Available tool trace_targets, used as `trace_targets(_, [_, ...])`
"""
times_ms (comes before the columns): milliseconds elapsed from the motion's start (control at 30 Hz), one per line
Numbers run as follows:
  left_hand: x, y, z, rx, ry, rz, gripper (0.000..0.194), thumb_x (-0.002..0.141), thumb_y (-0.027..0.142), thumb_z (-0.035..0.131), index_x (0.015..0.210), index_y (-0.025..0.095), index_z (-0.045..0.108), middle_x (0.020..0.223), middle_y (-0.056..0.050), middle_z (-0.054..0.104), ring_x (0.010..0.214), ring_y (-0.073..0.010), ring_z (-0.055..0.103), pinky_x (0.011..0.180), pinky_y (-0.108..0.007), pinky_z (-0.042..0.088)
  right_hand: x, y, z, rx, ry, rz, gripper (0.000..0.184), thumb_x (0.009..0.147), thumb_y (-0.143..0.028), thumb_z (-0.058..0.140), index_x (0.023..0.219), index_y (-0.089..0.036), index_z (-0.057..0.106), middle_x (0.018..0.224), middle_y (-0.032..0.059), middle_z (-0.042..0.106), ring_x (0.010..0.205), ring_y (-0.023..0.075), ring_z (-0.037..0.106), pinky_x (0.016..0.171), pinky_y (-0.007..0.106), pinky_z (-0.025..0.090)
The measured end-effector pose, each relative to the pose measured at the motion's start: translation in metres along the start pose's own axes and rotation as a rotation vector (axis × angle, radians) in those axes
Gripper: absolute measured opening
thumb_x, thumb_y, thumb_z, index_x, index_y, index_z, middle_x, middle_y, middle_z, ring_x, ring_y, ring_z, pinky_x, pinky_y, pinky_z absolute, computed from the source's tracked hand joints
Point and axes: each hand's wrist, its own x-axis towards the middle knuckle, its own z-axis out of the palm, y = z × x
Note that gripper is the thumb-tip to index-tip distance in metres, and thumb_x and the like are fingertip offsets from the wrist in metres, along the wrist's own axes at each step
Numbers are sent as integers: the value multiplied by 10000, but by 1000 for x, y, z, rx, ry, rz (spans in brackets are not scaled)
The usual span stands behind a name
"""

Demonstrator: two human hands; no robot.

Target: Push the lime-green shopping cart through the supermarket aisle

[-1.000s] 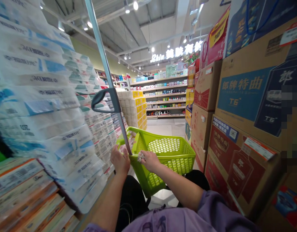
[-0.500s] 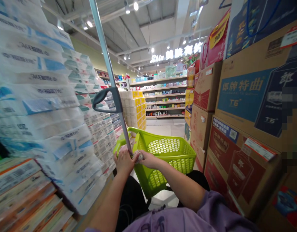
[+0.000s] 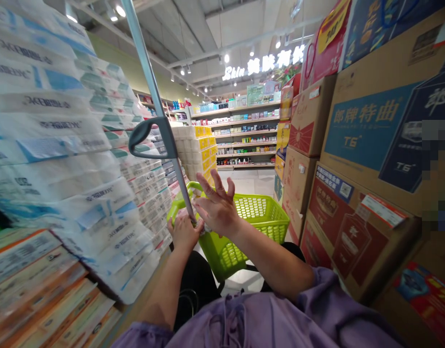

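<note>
A bright green shopping basket (image 3: 225, 246) with perforated sides stands low in front of my knees. Its grey pull pole (image 3: 155, 92) leans up to the left, with a dark grey loop grip (image 3: 155, 137) partway along it. At the pole's foot, by the basket's near left corner, my left hand (image 3: 184, 235) has its fingers curled round the lower pole. A small whitish, crumpled bit beside that hand is too hidden to name. Just right of the pole my right hand (image 3: 219, 208) is raised over the basket's near end, fingers spread, with nothing in it.
Wrapped paper packs (image 3: 73, 125) rise in a tall stack on the left, above flat orange-and-white boxes (image 3: 37, 285). Cardboard cartons (image 3: 370, 130) are piled on the right. Beyond the basket, a tiled aisle (image 3: 249, 181) leads to shelves (image 3: 244, 140) of small goods.
My right hand has lifted from the pole's foot and opened its fingers. My left hand stays at the pole. The view has shifted slightly.
</note>
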Motion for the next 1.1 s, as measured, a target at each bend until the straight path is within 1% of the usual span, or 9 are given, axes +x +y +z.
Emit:
trace_targets(133, [-2,-1,2,-20,5,13,343,825,399,512,1038,152,618,1023,-155,695,1156,-323,533,1105,-547,161,-5,-5,-4,-2,-1,2,122,892,-287,554,851,-275,668,1478,-53,414,1474,269,41,1139,588,3])
trace_targets(233, [-3,2,0,-15,-3,18,321,835,422,513,996,166,623,1011,-145,699,1119,-322,547,1098,-550,172,-3,5,4,47,-4,15,126,903,-297,544,904,-264,665,1499,-38,379,1472,272,71,1147,563,52])
trace_targets(333, [-3,4,-1,8,-2,11,324,851,464,502,928,173,622,960,-131,704,1098,-309,556,1109,-534,167,-9,27,34,134,-29,90,215,940,-294,470,1066,-236,635,1509,23,361,1445,252,210,1143,490,195])
trace_targets(433, [-3,3,1,20,7,18,318,884,453,459,907,176,615,921,-123,705,1086,-297,562,1113,-525,166,-29,49,78,217,-218,217,394,929,-253,456,1315,-183,498,1457,109,430,1342,228,410,1080,405,348])
trace_targets(500, [-2,0,3,9,4,26,314,897,439,440,911,177,613,920,-125,706,1090,-300,560,1108,-536,170,-44,57,105,236,-402,239,502,878,-203,515,1374,-154,447,1406,136,484,1295,235,458,1064,385,373])
trace_targets(633, [2,-8,5,-58,-31,53,287,913,389,411,935,183,611,972,-128,704,1123,-295,544,1115,-548,156,-60,61,134,209,-393,270,485,894,-224,520,1373,-180,461,1306,111,562,1199,214,517,1035,350,390])
trace_targets(833, [7,-12,6,-106,-78,52,266,922,311,380,966,190,613,1026,-121,696,1157,-287,533,1129,-548,135,-66,74,137,191,-287,255,285,935,-247,485,1170,-171,625,1132,87,647,1066,191,561,973,320,413])
trace_targets(967, [11,-12,7,-79,-112,56,290,929,313,365,996,177,611,1060,-131,688,1171,-298,530,1129,-556,140,-98,107,125,176,-266,250,321,881,-155,516,1185,-183,617,1182,78,628,1107,187,536,995,312,402])
trace_targets(1100, [20,-14,12,-76,-142,49,317,938,322,349,1011,164,614,1059,-138,686,1224,-303,499,1142,-557,134,-118,137,115,97,-283,376,343,836,-82,512,1134,-184,648,1142,77,641,1093,194,548,981,322,414])
